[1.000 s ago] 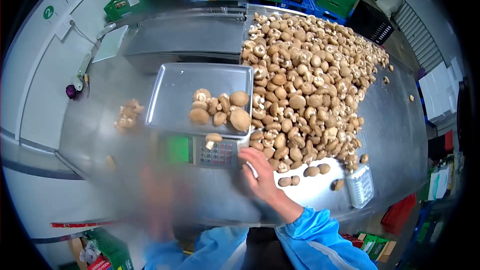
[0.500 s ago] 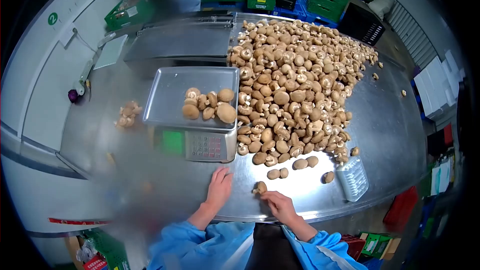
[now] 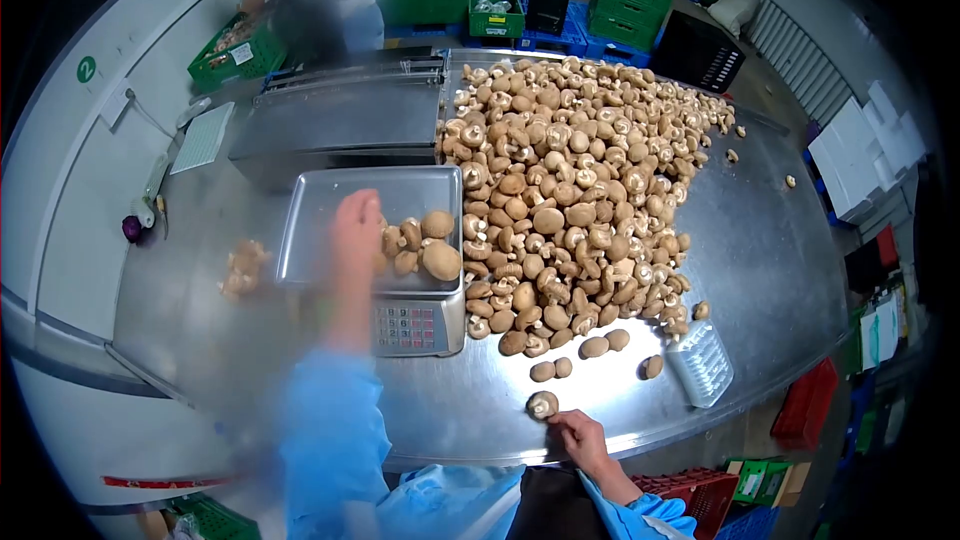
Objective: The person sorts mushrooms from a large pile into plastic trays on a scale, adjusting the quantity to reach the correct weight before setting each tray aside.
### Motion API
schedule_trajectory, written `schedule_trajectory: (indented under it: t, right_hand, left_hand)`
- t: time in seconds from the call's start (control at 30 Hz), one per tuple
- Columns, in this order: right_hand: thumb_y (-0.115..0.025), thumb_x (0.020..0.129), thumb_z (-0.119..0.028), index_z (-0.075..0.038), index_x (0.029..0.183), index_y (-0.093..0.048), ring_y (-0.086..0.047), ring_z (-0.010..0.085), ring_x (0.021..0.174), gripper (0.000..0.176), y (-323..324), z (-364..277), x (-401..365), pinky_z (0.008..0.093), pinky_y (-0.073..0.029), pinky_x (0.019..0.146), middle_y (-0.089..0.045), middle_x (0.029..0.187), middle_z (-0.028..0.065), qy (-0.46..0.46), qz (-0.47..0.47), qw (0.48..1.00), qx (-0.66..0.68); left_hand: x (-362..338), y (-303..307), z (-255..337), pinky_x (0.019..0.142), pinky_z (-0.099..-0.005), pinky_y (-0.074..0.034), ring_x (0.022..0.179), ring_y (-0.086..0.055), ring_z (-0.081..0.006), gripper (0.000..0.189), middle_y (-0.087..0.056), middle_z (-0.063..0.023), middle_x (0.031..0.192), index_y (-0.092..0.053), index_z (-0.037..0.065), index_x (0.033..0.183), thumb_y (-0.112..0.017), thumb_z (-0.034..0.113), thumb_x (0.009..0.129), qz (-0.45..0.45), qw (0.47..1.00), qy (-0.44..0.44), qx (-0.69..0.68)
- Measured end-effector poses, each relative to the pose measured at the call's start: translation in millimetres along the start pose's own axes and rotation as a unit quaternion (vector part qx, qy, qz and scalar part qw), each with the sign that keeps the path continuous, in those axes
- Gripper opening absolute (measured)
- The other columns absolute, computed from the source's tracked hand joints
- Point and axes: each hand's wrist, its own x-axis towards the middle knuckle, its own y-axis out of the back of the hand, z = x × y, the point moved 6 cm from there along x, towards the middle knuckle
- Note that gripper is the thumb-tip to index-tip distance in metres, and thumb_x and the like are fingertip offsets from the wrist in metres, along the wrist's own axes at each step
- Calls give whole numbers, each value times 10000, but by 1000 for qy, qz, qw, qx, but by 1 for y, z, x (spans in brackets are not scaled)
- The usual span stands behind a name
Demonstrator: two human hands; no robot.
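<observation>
My right hand (image 3: 585, 443) is low over the steel table, its thumb and fingers closed at the edge of a mushroom (image 3: 543, 405) with a pale face turned up. My left hand (image 3: 357, 230) reaches over the metal tray (image 3: 310, 210) of a weighing scale, smeared by motion, so I cannot tell how its fingers are set. Right beside it on the tray lie several brown mushrooms (image 3: 441, 262), some partly hidden behind the hand. The scale's keypad (image 3: 405, 330) shows below the tray; my left forearm crosses in front of it.
A large heap of mushrooms (image 3: 580, 200) covers the table right of the scale. A few loose ones (image 3: 594, 347) lie before it, near a clear plastic tray (image 3: 702, 365). Another cluster of mushrooms (image 3: 243, 268) sits left of the scale. A person (image 3: 318, 0) stands by a green crate (image 3: 237, 55).
My left hand has moved from the table in front of the scale up over its tray. The mushroom at my right hand has shifted slightly right and down and turned pale face up.
</observation>
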Motion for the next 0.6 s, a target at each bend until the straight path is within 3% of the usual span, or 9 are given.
schedule_trajectory:
  t: [0.03, 0.13, 0.23, 0.37, 0.47, 0.57, 0.6]
  right_hand:
    - [-578, 843, 118, -32, 1037, -702, -701, 264, 867, 275, 1, 1, -1, 333, -554, 794, -697, 972, 132, -15, 10, 1000, 15]
    - [-558, 839, 153, -15, 1025, -701, -700, 215, 807, 288, 0, 12, -5, 308, -549, 741, -690, 946, 124, -27, 53, 997, 44]
    - [-535, 841, 170, 2, 1007, -697, -693, 172, 738, 287, 2, 21, -10, 278, -541, 678, -686, 947, 111, -19, 91, 994, 50]
    - [-519, 853, 165, 17, 986, -691, -697, 181, 730, 263, 8, 24, -5, 278, -548, 678, -683, 951, 116, -58, 98, 988, 102]
    - [-516, 850, 161, 21, 981, -689, -699, 183, 721, 258, 7, 31, -7, 284, -552, 681, -681, 944, 118, -59, 97, 986, 120]
    - [-524, 832, 162, 19, 985, -690, -702, 185, 716, 267, 11, 36, -8, 294, -558, 677, -677, 922, 124, -48, 95, 987, 118]
    - [-523, 833, 161, 18, 982, -689, -702, 184, 715, 265, 17, 36, -13, 293, -559, 673, -676, 917, 124, -53, 92, 989, 104]
  left_hand:
    - [1, -12, -5, 857, -303, -501, 949, -656, -205, 191, -677, -93, 1038, -686, 40, 1087, -602, 132, 942, -75, 996, 10, 51]
    - [-5, -17, -4, 872, -308, -502, 971, -654, -229, 208, -665, -108, 1071, -684, 30, 1098, -610, 139, 937, -51, 998, -32, 0]
    - [-8, -7, -2, 898, -312, -496, 1015, -647, -224, 238, -665, -109, 1117, -674, 23, 1143, -599, 140, 949, -41, 998, 20, -46]
    - [-9, 8, -12, 947, -305, -477, 1072, -635, -204, 265, -665, -103, 1183, -664, 4, 1171, -565, 164, 983, -22, 998, 20, -58]
    - [-17, 17, -25, 996, -308, -451, 1131, -614, -198, 306, -657, -111, 1225, -636, -17, 1216, -533, 180, 1006, -25, 989, 71, -124]
    - [-35, 40, -16, 1023, -317, -435, 1163, -595, -200, 338, -652, -120, 1237, -601, -26, 1266, -510, 182, 1016, -11, 991, 90, -98]
    - [-46, 55, -9, 1030, -323, -431, 1176, -589, -207, 342, -649, -125, 1241, -584, -22, 1290, -510, 164, 1013, -23, 997, 57, -51]
